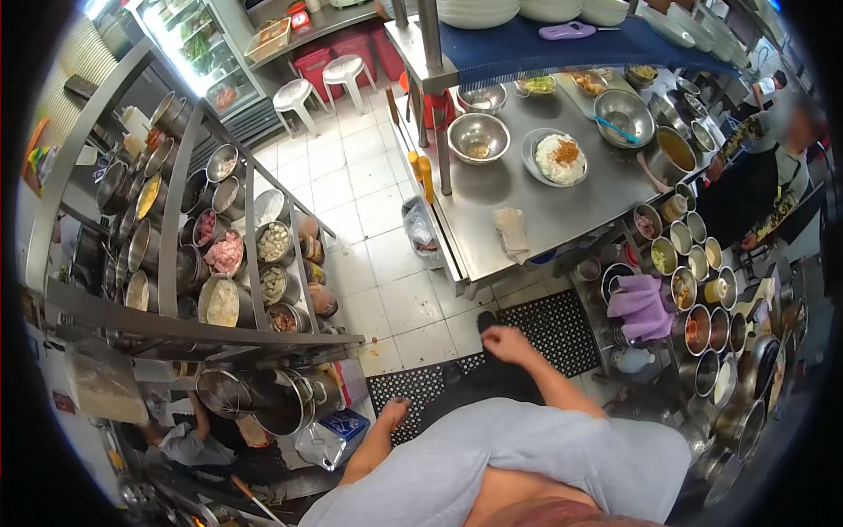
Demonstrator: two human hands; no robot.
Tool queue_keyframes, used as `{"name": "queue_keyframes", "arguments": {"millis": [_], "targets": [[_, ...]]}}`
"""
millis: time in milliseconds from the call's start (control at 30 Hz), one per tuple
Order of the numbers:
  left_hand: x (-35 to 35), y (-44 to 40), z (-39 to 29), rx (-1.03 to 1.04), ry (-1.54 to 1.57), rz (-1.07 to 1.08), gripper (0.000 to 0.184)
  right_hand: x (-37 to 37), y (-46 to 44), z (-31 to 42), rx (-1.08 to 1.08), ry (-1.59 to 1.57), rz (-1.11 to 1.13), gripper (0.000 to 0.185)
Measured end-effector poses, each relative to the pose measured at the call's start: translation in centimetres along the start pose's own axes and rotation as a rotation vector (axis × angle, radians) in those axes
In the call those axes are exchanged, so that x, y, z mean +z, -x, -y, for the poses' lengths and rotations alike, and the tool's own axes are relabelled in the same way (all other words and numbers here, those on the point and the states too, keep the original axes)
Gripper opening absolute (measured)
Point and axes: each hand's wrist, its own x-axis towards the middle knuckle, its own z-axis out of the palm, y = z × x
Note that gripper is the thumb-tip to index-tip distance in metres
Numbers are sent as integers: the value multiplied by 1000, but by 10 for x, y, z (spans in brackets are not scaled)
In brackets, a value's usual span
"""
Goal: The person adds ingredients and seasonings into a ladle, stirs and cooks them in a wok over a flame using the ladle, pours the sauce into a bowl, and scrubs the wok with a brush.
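Observation:
My left hand [395, 411] hangs low over the black floor mat [562, 338], its fingers curled; whether it holds anything is too small to tell. My right hand [507, 343] is in front of my body with bent fingers, and nothing clear shows in it. Nearest beyond it is the steel table [492, 215], with a folded cloth [510, 234] near its front edge. Farther back on the table are a plate of rice with an orange-brown topping [559, 159], a steel bowl [479, 139] and a larger bowl with a blue utensil [624, 119].
A rack [189, 331] with pots of meat and other food stands at the left. Containers and a purple cloth [641, 307] line the right counter. One person [777, 162] stands at the far right, another [195, 439] at the lower left. White stools [299, 101] stand behind.

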Motion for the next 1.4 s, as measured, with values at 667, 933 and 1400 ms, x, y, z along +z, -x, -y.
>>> {"name": "queue_keyframes", "arguments": {"millis": [667,933,1400], "targets": [[74,33,-106,260,38,-373,39,-204,-571,21,-665,429,-626,34],[66,61,-84,-75,272,-405,38,-211,-480,18,-535,-126,-576,28],[-11,125,-184,580,599,-205,35,-227,-192,82,-160,-994,-524,19]]}}
